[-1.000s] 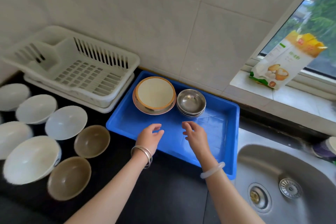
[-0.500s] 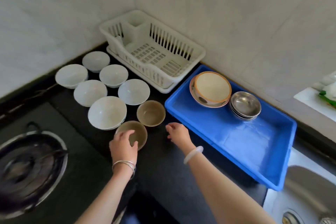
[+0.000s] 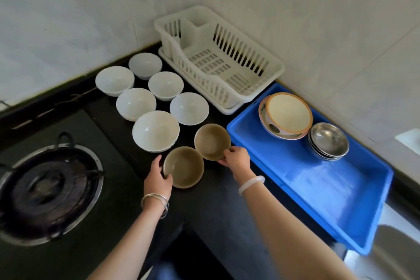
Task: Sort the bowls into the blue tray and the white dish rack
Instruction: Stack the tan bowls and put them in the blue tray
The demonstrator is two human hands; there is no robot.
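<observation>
Two brown bowls stand on the black counter. My left hand [image 3: 159, 177] grips the left rim of the near brown bowl [image 3: 185, 167]. My right hand [image 3: 236, 159] grips the near right rim of the far brown bowl [image 3: 211, 140]. Several white bowls [image 3: 155, 130] cluster behind them to the left. The white dish rack [image 3: 227, 88] stands empty in the corner. The blue tray [image 3: 329, 193] to the right holds a cream bowl with an orange rim [image 3: 288, 112] nested in a patterned bowl, and a stack of steel bowls [image 3: 328, 140].
A gas burner [image 3: 50, 186] fills the lower left of the counter. The tiled wall runs behind the rack and tray. Part of a steel sink [image 3: 395, 254] shows at the lower right, past the tray's end.
Both hands left the blue tray and moved left to the brown bowls; each now grips one. My view swung left, bringing the burner in and the window out.
</observation>
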